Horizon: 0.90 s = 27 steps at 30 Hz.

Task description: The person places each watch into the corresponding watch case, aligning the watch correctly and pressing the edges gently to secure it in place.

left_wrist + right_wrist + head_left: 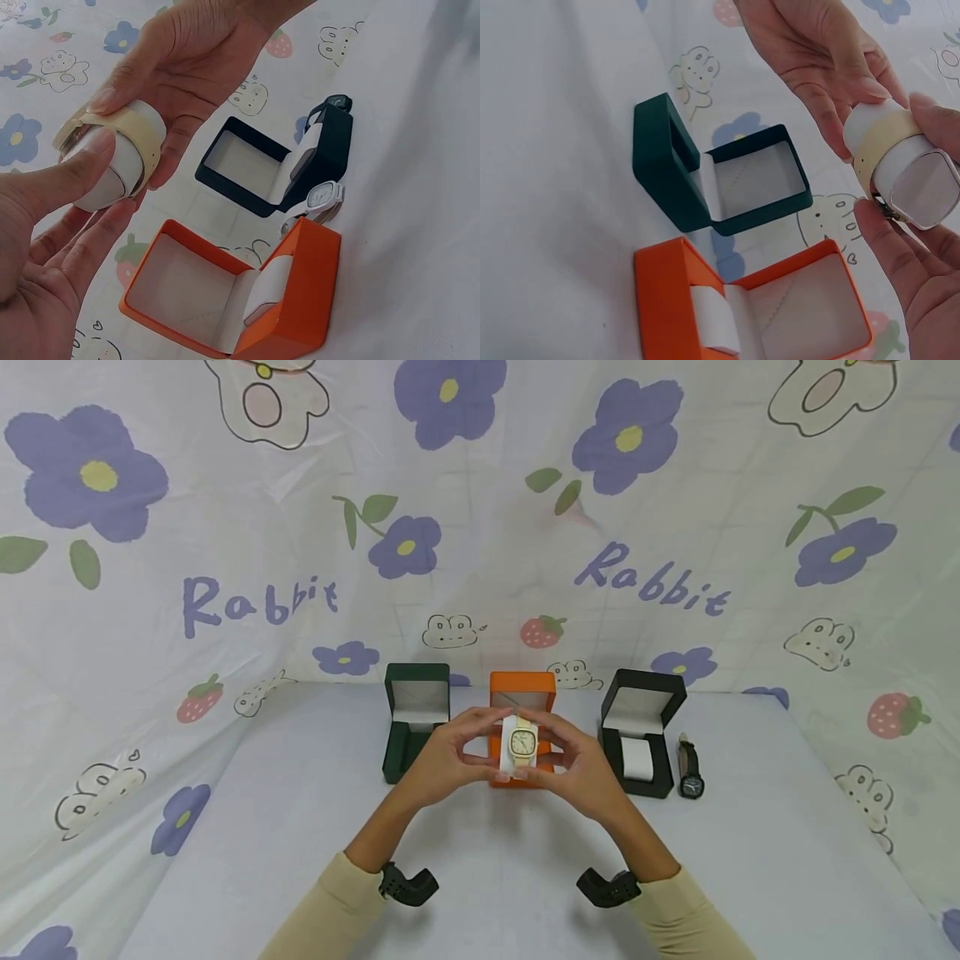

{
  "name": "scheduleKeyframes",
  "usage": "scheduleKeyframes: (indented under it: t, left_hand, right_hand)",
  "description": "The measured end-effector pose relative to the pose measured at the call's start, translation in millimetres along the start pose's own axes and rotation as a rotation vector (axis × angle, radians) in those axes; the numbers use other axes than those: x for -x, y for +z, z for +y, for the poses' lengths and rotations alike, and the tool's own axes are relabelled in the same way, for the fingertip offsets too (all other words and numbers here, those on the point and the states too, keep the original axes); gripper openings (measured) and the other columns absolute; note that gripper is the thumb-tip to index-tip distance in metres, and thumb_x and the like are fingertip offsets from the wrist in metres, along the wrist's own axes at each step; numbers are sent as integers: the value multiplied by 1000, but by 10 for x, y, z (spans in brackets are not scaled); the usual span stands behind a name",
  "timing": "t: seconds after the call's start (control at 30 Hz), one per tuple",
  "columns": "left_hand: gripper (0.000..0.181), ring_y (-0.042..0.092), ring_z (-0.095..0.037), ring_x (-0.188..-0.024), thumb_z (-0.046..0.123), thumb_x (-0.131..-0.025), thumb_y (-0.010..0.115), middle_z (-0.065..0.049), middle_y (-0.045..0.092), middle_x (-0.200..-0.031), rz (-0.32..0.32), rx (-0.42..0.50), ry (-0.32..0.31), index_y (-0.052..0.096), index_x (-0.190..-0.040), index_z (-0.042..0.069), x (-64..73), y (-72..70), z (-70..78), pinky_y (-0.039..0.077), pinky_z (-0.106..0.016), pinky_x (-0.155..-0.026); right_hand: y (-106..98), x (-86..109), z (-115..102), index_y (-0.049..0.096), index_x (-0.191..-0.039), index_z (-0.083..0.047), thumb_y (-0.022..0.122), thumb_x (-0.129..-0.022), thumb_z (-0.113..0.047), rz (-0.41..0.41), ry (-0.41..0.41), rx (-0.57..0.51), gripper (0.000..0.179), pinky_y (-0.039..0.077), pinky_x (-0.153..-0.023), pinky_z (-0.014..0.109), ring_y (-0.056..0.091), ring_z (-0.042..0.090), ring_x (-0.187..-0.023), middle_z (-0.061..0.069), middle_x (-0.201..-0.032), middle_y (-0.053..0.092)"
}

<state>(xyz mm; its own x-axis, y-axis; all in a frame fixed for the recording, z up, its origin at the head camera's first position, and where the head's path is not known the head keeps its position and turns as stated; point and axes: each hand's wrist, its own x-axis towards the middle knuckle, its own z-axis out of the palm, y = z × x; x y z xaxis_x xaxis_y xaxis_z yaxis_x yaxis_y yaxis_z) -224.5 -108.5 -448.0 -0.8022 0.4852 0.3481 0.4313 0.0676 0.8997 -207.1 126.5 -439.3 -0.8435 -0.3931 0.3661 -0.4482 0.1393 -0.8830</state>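
Observation:
A cream-strapped watch (522, 742) with a squarish dial is wrapped around a white cushion (507, 743), raised above the table. My left hand (448, 756) grips one end of the cushion, its thumb pressing near the strap in the left wrist view. At the other end, my right hand (572, 758) holds it with thumb and fingers. Behind the hands stands the orange box (522, 680), lid raised; a white cushion sits inside it in both wrist views. The left wrist view also has a white watch (324, 196) between the orange and black boxes.
A green watch box (417, 672) stands left with its lid up. To the right, an open black box (649, 682) contains a white cushion (637, 759). Beside that lies a black watch (691, 777). A patterned cloth (517, 568) hangs behind the white table (495, 893).

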Motion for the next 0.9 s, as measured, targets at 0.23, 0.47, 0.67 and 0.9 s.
scheduleKeyframes:
  t: [0.23, 0.47, 0.67, 0.9]
  left_hand:
    - [78, 58, -26, -127, 7, -82, 85, 2, 52, -144, 9, -18, 17, 52, -150, 23, 0, 11, -11, 60, -34, -86]
    - [78, 57, -26, -127, 7, -82, 85, 3, 52, -143, 14, 6, 39, 53, -150, 26, 11, 22, -29, 60, -35, -86]
    - [78, 56, -27, -129, 7, -82, 85, 2, 51, -144, 9, 13, 45, 52, -151, 22, 8, 22, -35, 60, -35, -87]
    - [77, 56, -26, -128, 7, -83, 85, 4, 51, -144, 16, -10, 43, 52, -151, 23, 13, 13, -38, 60, -35, -87]
  right_hand:
    - [1, -3, 28, 55, -146, -22, 84, -83, -4, 9, 0, -3, 72, 58, -93, 33, 60, 26, -119, 1, -145, 56]
    - [12, -4, 27, 54, -147, -22, 84, -84, -5, 8, 13, -16, 72, 59, -92, 33, 61, 25, -120, 1, -144, 56]
    - [8, -7, 29, 53, -147, -22, 83, -84, -5, -3, 6, -24, 72, 60, -89, 34, 61, 30, -117, 2, -143, 56]
    - [22, -13, 4, 53, -147, -23, 83, -84, -6, -5, 23, -34, 71, 59, -89, 33, 59, 36, -119, 2, -143, 55]
